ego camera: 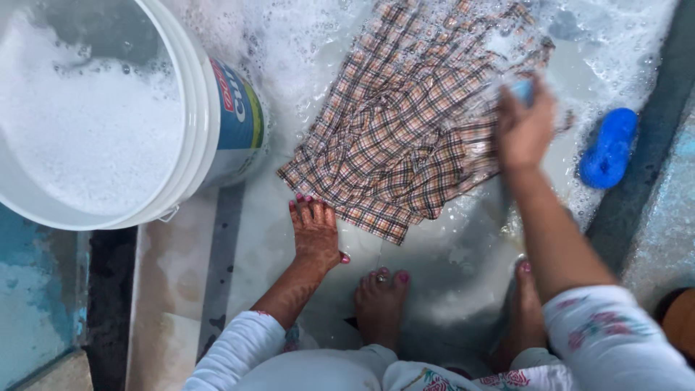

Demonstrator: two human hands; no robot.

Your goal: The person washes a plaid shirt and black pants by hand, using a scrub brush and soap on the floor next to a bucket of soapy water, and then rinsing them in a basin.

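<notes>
A wet plaid cloth [405,123] in brown, white and black lies spread on the soapy tiled floor [449,268]. My left hand [316,232] presses flat on the floor at the cloth's near corner, fingers together, holding nothing. My right hand [523,129] rests on the cloth's right edge, closed around a small light-blue thing [523,90] that I take for a soap bar; it is blurred. My two bare feet [380,300] stand just below the cloth.
A large white bucket [210,123] full of foamy water stands at upper left. A blue scrub brush [608,148] lies on the wet floor at right, beside a dark raised ledge [644,181]. Foam covers the floor at the top.
</notes>
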